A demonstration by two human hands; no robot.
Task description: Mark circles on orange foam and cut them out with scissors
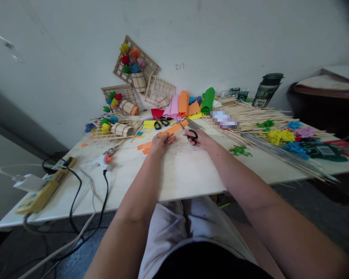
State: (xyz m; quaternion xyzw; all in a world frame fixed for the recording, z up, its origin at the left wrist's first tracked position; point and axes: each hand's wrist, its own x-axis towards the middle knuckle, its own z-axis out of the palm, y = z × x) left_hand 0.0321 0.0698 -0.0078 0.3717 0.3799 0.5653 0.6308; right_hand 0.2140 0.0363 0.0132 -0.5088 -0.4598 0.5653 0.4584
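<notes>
"Standing here, I can see two hands above the table (192, 174). What does the left hand (161, 143) hold?"

"It holds an orange strip (172, 130), with thumb and fingers clamped on it. The orange strip is in front of the orange roll (183, 104), on the person's side."

"And the right hand (200, 139)?"

"Its fingers are closed around the black scissors (195, 135). They are also in front of the orange roll, slightly to its right, and the blades reach toward the orange strip. Whether they bite into the paper, I cannot tell."

"Which things are close to the orange roll?"

"The pink roll (172, 107) is just beside it, on the left, and the green roll (208, 100) is near, on the right. The blue scissors (158, 125) lie in front of it, somewhat to the left."

"And what is farther?"

"To the right of the orange roll there are many sticks (251, 116). Well to its left, and nearer to the person, lie the glue gun (104, 161) and the power strip (48, 188)."
</notes>
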